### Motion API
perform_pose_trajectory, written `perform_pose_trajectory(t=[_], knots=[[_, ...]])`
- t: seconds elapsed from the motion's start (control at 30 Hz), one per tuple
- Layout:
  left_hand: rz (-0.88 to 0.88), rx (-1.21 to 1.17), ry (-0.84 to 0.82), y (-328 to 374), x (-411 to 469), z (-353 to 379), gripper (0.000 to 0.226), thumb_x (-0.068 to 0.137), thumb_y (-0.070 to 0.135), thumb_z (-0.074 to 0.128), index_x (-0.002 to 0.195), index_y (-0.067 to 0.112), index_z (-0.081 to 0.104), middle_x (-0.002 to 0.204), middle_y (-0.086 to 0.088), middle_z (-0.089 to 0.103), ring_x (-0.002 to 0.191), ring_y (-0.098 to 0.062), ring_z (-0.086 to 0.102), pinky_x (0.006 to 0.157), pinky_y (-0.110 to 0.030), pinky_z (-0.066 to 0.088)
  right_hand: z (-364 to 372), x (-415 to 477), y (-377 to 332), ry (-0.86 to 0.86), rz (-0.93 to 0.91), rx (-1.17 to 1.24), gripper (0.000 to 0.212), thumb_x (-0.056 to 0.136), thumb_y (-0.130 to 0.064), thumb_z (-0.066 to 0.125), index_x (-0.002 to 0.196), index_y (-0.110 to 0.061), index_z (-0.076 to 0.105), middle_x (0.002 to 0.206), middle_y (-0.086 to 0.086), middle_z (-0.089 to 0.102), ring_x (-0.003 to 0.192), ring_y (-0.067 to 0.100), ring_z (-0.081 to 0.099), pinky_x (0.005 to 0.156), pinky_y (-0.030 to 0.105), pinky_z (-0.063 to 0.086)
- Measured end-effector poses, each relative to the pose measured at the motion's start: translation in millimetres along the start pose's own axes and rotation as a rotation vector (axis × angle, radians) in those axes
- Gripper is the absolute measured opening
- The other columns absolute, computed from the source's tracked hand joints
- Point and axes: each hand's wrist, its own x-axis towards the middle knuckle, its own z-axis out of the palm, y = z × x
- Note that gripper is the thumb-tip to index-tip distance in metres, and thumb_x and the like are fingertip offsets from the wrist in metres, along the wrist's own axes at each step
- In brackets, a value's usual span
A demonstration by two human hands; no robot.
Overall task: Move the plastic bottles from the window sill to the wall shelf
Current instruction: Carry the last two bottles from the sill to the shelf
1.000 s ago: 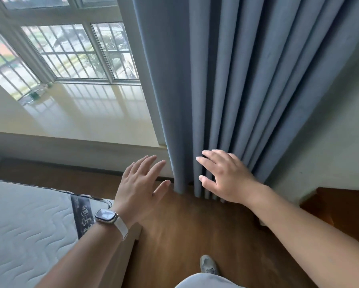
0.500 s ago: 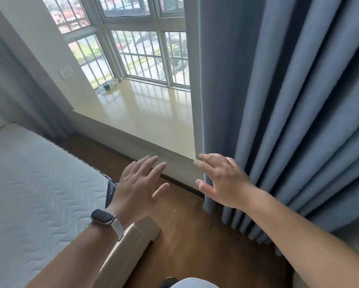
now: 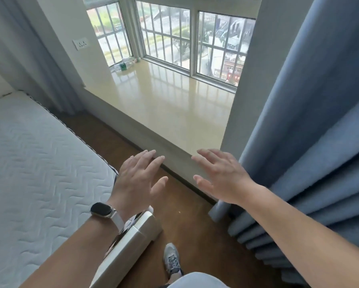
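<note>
Clear plastic bottles [image 3: 123,65], one with a green label, lie in the far left corner of the glossy beige window sill [image 3: 166,104], against the window frame. My left hand [image 3: 138,180], with a watch on its wrist, hovers open in front of the sill's near edge. My right hand [image 3: 221,175] is open beside it, fingers spread, close to the curtain. Both hands hold nothing and are far from the bottles. No wall shelf is in view.
A white quilted mattress [image 3: 35,163] on a pale bed frame [image 3: 130,242] fills the left. A blue curtain [image 3: 311,132] hangs at the right, another at the far left. Wood floor [image 3: 186,221] runs between bed and sill. A wall socket [image 3: 81,44] sits left of the window.
The view has swung left and up, away from the curtain, so the whole sill and the bottles in its corner now show. Both hands stay open in front of me.
</note>
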Motion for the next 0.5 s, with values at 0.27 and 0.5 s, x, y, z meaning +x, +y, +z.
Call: perform_pose_trajectory(t=[0.27, 0.5], knots=[[0.032, 0.021, 0.049, -93, 72, -1, 0.051, 0.091, 0.048, 0.049, 0.134, 0.022, 0.059, 0.145, -0.008, 0.053, 0.136, -0.03, 0.047, 0.111, -0.054, 0.035, -28, 116, -14, -0.024, 0.003, -0.046, 0.071, 0.087, -0.062, 0.013, 0.149, -0.031, 0.03, 0.159, -0.005, 0.026, 0.146, 0.019, 0.018, 0.116, 0.038, 0.016], [0.002, 0.032, 0.051, -155, 102, -3, 0.051, 0.092, 0.048, 0.048, 0.134, 0.022, 0.058, 0.144, -0.007, 0.053, 0.135, -0.029, 0.047, 0.111, -0.054, 0.035, -25, 185, -34, -0.042, 0.001, -0.076, 0.059, 0.097, -0.056, 0.027, 0.151, -0.034, 0.025, 0.162, -0.008, 0.019, 0.147, 0.016, 0.012, 0.117, 0.036, 0.011]])
